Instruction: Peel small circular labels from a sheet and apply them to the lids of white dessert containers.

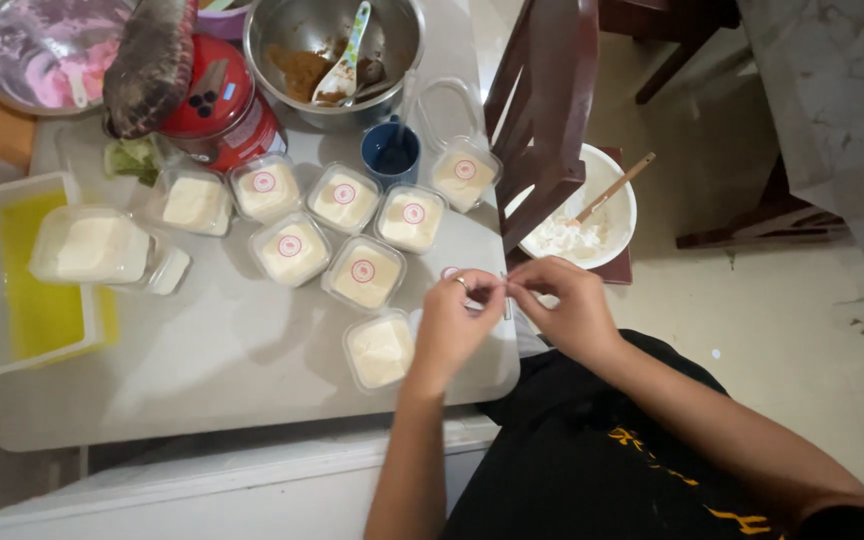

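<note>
Left hand and right hand pinch a sticker sheet | fingers pressed together | risk: sticker curls or lands crooked on unlabelled tub at bench edge

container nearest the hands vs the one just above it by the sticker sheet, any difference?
The near container has a plain lid with no sticker; the container above it carries a round red-ringed sticker. The near container sits alone by the left hand; the other sits among the cluster. Both are small, clear, lidded, with pale filling.
</note>
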